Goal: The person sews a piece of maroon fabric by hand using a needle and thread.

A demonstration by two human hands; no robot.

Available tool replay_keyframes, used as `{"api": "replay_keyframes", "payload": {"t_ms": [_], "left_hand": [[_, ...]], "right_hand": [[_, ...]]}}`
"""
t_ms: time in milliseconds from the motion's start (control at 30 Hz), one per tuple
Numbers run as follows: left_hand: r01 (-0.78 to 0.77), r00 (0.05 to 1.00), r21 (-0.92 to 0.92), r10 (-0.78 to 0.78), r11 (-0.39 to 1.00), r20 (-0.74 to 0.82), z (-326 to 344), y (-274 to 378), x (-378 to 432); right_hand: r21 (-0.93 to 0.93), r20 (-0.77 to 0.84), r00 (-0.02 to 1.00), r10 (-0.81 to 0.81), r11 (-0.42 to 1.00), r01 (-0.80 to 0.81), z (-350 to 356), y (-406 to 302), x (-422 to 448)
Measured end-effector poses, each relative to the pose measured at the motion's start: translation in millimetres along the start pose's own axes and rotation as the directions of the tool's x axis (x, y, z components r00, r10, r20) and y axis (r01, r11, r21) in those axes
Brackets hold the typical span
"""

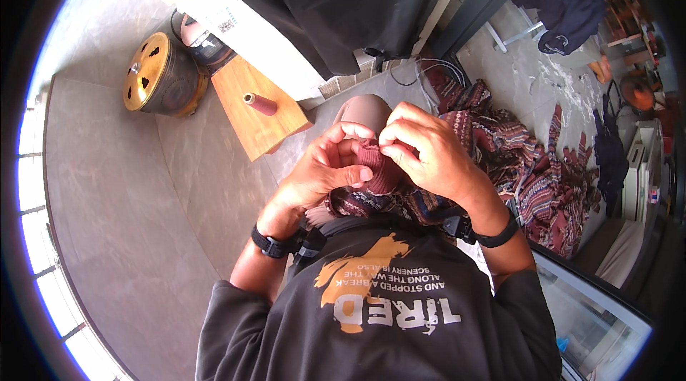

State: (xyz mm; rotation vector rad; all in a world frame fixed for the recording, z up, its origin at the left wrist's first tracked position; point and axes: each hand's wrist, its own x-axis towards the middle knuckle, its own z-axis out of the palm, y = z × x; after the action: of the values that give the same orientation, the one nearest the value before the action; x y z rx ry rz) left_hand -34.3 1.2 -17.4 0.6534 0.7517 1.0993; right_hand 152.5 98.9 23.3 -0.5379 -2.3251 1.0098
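A maroon ribbed knit cuff [378, 172] is held up in front of my lap. My left hand [321, 166] grips it from the left, thumb across the ribbing and fingers bent behind. At its upper right edge, the thumb and forefinger of my right hand [423, 148] are pinched together. Any needle or yarn between those fingertips is too small to make out. Patterned knit fabric [359, 204] in maroon, navy and cream lies across my lap below the cuff. To the left, a cone of maroon thread [261, 104] lies on a wooden stool [241, 97].
A heap of patterned knit pieces [536, 166] spreads over the floor at right. Loose cables [429, 66] run near a black-covered unit [332, 0]. A metal pot with a brass lid [153, 73] stands at left. A person's bare foot [604, 67] shows at upper right.
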Motion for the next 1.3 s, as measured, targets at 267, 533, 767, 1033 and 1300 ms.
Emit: {"api": "replay_keyframes", "payload": {"t_ms": [267,533,767,1033,1300], "left_hand": [[0.028,0.997,-0.005,-0.028,1.000,-0.066,5.4,1.4,0.9],[0.039,0.993,-0.015,-0.040,0.999,-0.112,6.3,2.0,-2.4],[0.052,0.995,0.014,-0.051,0.999,-0.082,2.4,2.1,-4.9],[0.068,0.996,0.042,-0.066,0.997,-0.053,2.6,3.1,-6.5],[0.070,0.996,0.050,-0.067,0.996,-0.058,2.1,3.1,-5.8]], "right_hand": [[-0.142,-0.137,0.988,-0.071,0.989,0.051,16.2,2.8,-1.2],[-0.206,-0.213,0.968,-0.135,0.974,0.090,24.4,-3.9,1.6],[-0.235,-0.216,0.967,-0.131,0.969,0.078,28.4,0.6,-1.9],[-0.225,-0.227,0.964,-0.136,0.971,0.084,28.9,1.5,-2.7],[-0.250,-0.232,0.962,-0.141,0.965,0.081,29.4,-0.7,-3.3]]}}
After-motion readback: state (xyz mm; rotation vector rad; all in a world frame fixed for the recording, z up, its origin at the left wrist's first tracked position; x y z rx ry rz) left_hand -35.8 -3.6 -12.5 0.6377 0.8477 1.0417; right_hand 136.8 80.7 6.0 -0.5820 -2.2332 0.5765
